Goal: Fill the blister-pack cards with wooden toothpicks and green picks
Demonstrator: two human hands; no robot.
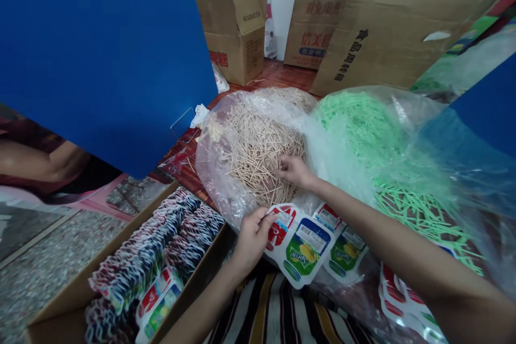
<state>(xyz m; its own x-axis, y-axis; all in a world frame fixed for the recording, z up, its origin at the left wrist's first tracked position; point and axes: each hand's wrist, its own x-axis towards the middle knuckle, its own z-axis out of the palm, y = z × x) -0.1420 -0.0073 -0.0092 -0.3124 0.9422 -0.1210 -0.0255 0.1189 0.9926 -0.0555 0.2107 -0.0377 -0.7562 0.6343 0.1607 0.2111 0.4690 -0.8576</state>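
Observation:
My left hand (253,234) pinches the edge of a printed candy packet (304,258) with a red cola part and a green Sprite part. Just right of it, partly under my right forearm, lies a second packet (344,250) of the same print. Over a heap of thin beige sticks (258,145) in a clear plastic bag (209,172) is my right hand (296,172), its fingers curled together at the sticks. What those fingertips hold, if anything, is too small to make out.
Light green sticks (363,123) fill another clear bag at right. An open carton (52,312) at lower left holds rows of stacked packets (141,247). More packets (397,295) lie at lower right. Cardboard boxes (250,54) stand behind; a blue panel (100,54) blocks the upper left.

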